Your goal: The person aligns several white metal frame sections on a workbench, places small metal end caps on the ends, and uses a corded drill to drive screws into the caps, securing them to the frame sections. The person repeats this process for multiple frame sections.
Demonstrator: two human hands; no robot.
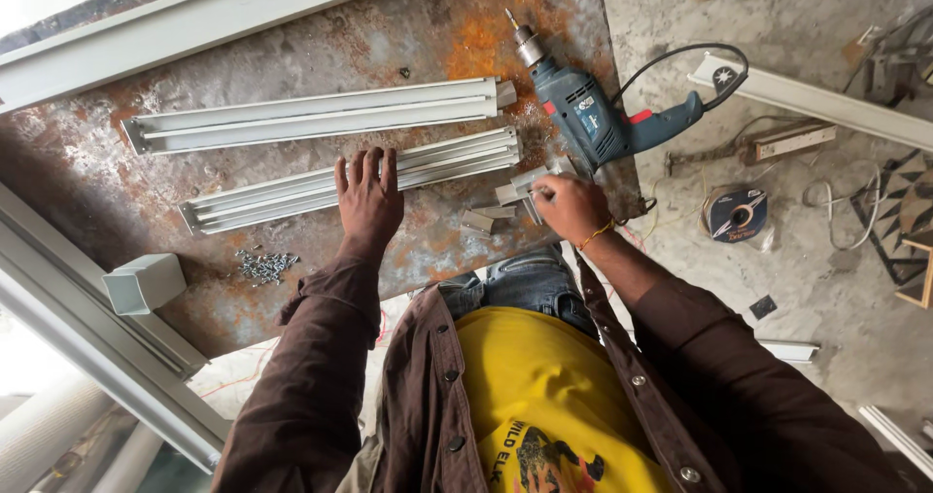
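left hand (368, 199) laid flat, fingers spread, on lower aluminium channel (350, 180) — pinned steady; grasping nothing | right hand (569, 206) pinched round small aluminium bracket (526, 184) at channel end | electric drill (593, 119) parked just beside; screws (265, 265) heaped near

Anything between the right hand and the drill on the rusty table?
Nothing visible. The right hand grips a small angle bracket at the end of the nearer white profile, which the left hand presses flat. The drill lies just beyond the right hand, bare rusty table between.

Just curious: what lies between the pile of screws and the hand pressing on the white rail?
In the head view, only bare rusty tabletop separates the screws from the left hand on the rail.
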